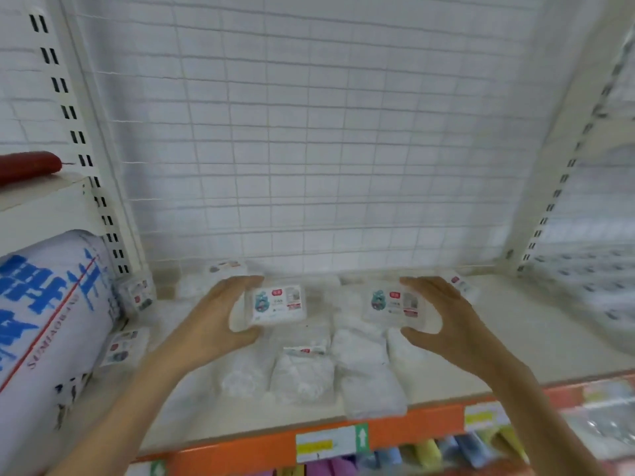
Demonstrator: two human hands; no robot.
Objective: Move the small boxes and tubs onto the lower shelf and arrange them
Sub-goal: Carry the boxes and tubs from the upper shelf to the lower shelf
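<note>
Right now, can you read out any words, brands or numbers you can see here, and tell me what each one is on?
"SUMIAOB..." (uncertain, tilted): red letters on the large white roll pack, under big blue characters too blurred to read.
Left box in the left hand: label too blurred.
Right box in the right hand: label too blurred.
Shelf-edge tag: blurred, only a white arrow on green.

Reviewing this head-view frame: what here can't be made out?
- Print on the two tubs, left tub and right tub: motion blur, text too small.
- Whether the tubs rest on the shelf or are lifted: the left hand and right hand cover their outer ends.
- White packs at the front: washed out, contents unclear.
- Lower shelf goods: cut off by the bottom edge.
</note>
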